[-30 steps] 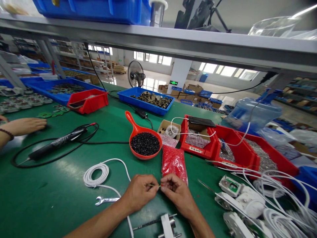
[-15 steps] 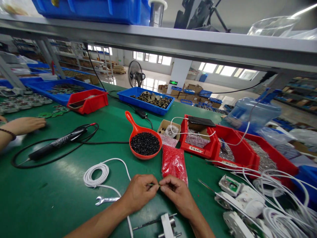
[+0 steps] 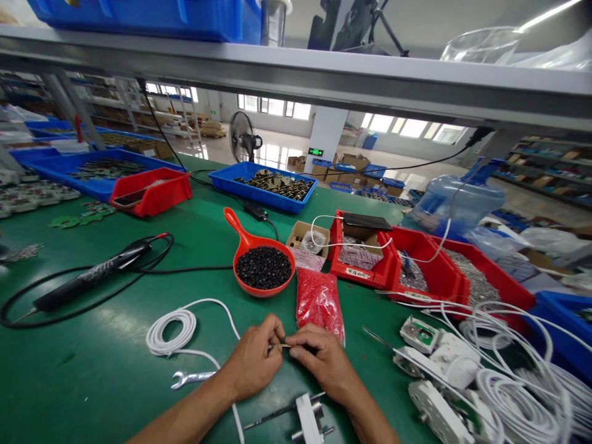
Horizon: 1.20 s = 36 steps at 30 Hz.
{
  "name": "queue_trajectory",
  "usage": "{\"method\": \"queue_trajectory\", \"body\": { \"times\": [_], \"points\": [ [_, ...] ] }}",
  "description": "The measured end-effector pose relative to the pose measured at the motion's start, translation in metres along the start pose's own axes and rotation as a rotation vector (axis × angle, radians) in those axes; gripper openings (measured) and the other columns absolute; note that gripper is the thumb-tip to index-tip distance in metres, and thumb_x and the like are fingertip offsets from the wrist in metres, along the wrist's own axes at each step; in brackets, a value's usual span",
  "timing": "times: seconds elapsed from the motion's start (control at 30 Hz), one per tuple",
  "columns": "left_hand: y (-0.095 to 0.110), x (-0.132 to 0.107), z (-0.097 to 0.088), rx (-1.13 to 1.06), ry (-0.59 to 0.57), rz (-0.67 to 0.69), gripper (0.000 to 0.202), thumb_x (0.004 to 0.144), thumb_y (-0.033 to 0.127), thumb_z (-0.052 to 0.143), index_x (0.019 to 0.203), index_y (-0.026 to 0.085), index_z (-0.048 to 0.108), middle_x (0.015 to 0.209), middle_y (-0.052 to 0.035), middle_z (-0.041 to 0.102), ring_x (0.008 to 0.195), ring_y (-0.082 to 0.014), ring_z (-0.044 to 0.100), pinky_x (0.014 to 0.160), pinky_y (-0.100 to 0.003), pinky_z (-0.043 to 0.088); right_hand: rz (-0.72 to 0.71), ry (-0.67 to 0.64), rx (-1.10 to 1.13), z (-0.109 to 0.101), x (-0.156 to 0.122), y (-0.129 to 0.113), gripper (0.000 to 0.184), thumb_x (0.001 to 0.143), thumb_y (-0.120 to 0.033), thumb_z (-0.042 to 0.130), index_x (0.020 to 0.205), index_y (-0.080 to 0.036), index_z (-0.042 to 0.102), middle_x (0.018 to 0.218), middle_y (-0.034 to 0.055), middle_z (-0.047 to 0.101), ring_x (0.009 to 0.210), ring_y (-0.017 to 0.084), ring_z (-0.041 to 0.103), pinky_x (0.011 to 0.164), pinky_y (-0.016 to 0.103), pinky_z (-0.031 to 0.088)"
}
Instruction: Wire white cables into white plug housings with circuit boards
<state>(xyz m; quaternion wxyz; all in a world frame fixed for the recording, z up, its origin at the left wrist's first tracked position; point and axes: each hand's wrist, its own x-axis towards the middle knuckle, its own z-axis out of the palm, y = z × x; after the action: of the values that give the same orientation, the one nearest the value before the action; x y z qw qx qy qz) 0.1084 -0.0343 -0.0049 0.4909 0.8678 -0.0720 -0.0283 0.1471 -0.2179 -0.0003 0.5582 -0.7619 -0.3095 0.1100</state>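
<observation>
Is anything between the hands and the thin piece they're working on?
Nothing visible: the left hand and right hand pinch the thin piece between their fingertips. The red bag lies just beyond them and the wrench to the left, neither in between.

Table mat [image 3: 92, 370], plain green; scoop [image 3: 234, 229], orange-red, filled with black beads [image 3: 263, 267]; bag [image 3: 319, 302], clear, of red beads. Cable coil [image 3: 169, 324], white; small pinched piece [image 3: 283, 343], dark; wrench [image 3: 189, 377], silver; tool [image 3: 87, 280], black with a grey-flecked grip. Tray [image 3: 259, 195], blue, holding brass-coloured parts [image 3: 272, 184]; bins [image 3: 160, 198], red; plug housings [image 3: 456, 357], white; water jug [image 3: 456, 206], translucent blue; fan [image 3: 243, 139], black; shelf crate [image 3: 139, 15], blue; cardboard box [image 3: 300, 231], tan.
</observation>
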Motion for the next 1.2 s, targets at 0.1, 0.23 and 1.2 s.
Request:
{"method": "queue_trajectory", "body": {
  "times": [0.1, 0.23, 1.2],
  "points": [
    [0.0, -0.001, 0.003, 0.004, -0.031, 0.03, 0.017, 0.077, 0.007, 0.043, 0.09, 0.018, 0.044, 0.064, 0.0064, 0.051, 0.06, -0.0087, 0.048, 0.057, -0.019, 0.03, 0.006, 0.01, -0.059, 0.003, 0.0, 0.0, 0.021, 0.084, -0.013, 0.067, 0.098, -0.026, 0.073, 0.086, -0.0007, 0.068, 0.081, 0.014, 0.062, 0.073, 0.023, 0.045],
    [0.003, -0.003, 0.005, 0.008, -0.066, 0.064, 0.016, 0.082, 0.01, 0.043, 0.095, 0.018, 0.043, 0.069, 0.0052, 0.054, 0.062, -0.0091, 0.05, 0.059, -0.019, 0.032, 0.086, 0.081, -0.09, 0.003, -0.001, 0.005, 0.015, 0.077, -0.01, 0.073, 0.087, -0.021, 0.072, 0.08, -0.0024, 0.07, 0.074, 0.013, 0.063, 0.067, 0.021, 0.045],
    [-0.001, 0.005, -0.009, 0.186, -0.046, 0.131, 0.018, 0.092, 0.023, 0.047, 0.08, 0.018, 0.059, 0.08, 0.0004, 0.06, 0.077, -0.0122, 0.055, 0.069, -0.023, 0.035, -0.123, 0.097, -0.353, -0.001, -0.004, 0.012, 0.005, 0.089, -0.017, 0.061, 0.086, -0.018, 0.065, 0.081, 0.0013, 0.064, 0.077, 0.015, 0.06, 0.07, 0.025, 0.042]
  ]
}}
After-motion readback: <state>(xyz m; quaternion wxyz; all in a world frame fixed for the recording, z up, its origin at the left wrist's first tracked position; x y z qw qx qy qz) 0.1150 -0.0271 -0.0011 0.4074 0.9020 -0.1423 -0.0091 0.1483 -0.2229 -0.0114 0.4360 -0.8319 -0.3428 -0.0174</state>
